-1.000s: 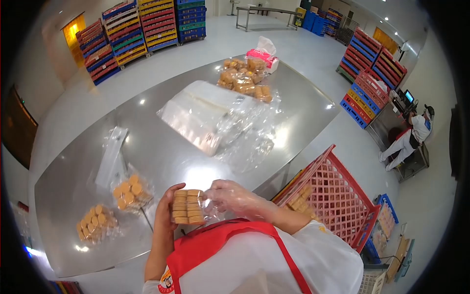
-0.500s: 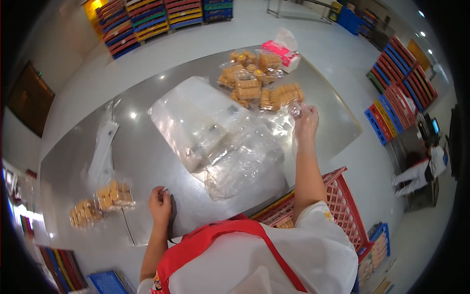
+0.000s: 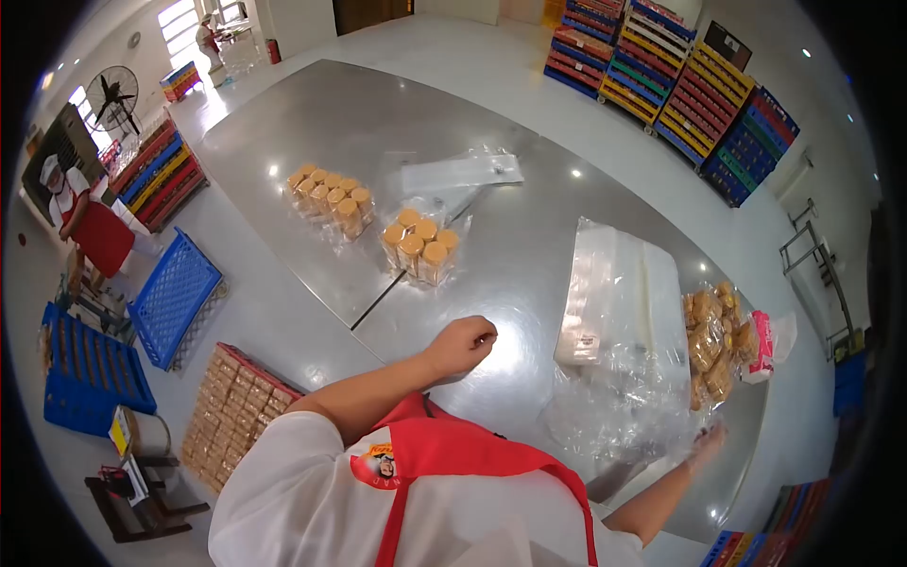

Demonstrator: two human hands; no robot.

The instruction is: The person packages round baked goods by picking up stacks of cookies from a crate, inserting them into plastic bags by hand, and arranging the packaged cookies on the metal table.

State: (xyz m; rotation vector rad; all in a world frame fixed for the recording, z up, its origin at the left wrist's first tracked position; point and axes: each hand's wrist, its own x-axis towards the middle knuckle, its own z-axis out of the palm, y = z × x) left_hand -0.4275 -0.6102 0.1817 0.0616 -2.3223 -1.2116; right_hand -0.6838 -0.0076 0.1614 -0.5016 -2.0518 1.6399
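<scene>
My left hand [image 3: 463, 345] rests over the steel table with its fingers curled in; whatever may be inside them is hidden. Out to the right, my right hand [image 3: 705, 446] is blurred beside a heap of clear bags of round golden biscuits [image 3: 710, 340], and its grip does not show clearly. Between my hands lies a stack of clear plastic bags [image 3: 624, 302], with crumpled clear film [image 3: 614, 411] at its near end. Further off to the left are two filled packs, a biscuit pack [image 3: 420, 244] and a longer biscuit pack [image 3: 331, 200].
A folded stack of plastic bags [image 3: 463, 172] lies behind the packs on the steel table [image 3: 312, 123]. A pink tissue box [image 3: 760, 345] sits at the right edge. Crates [image 3: 175, 298] stand left on the floor. A co-worker in a red apron [image 3: 94, 227] is at far left.
My view has swung to the left, so the table and packs appear shifted right. My right hand, which was at the twisted end of a biscuit bag, now appears lower and nearer my body.
</scene>
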